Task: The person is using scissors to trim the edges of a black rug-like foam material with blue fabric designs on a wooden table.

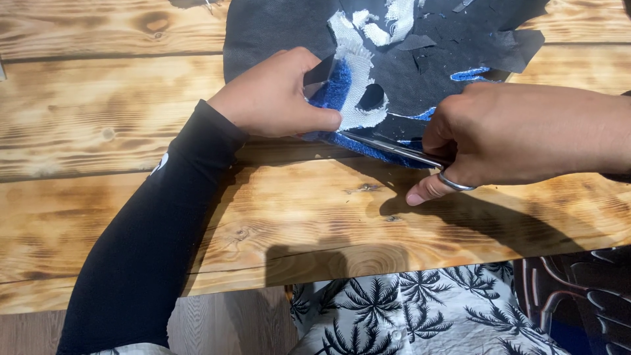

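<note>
Between the hands, scissors (pixel 394 148) gripped by the right hand (pixel 519 135) are aimed leftward along the blue fabric edge (pixel 335 89), pinched by the left hand (pixel 276 95).

Scorched wooden table (pixel 98 112), loose black scraps (pixel 519 49), palm-print fabric (pixel 407 315), pale wood floor (pixel 223 325)
</note>
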